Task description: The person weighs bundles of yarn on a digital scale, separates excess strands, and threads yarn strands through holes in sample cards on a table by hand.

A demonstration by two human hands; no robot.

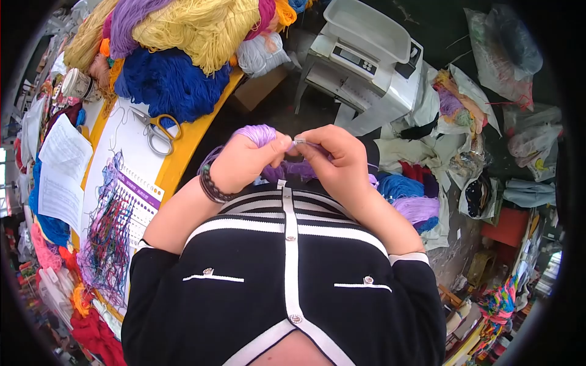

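My left hand [241, 161], dark beaded bracelets on its wrist, is closed on a skein of lavender thread [256, 132] that bulges over the knuckles. Beside it, my right hand [339, 152] pinches a small white tag [299, 141] between thumb and forefinger. The fingertips of both hands nearly meet at this tag, close in front of my waist. More purple thread [290, 171] hangs below and behind the hands, partly hidden by them. What the curled lower fingers hold cannot be seen.
On the yellow-edged table [186, 146] at left lie scissors [157, 131], a thread colour card [140, 192], paper sheets [64, 158] and large yellow and blue skeins [174, 82]. A scale [366, 58] stands ahead right. Blue and lilac skeins [412, 198] and plastic bags [503, 55] lie to the right.
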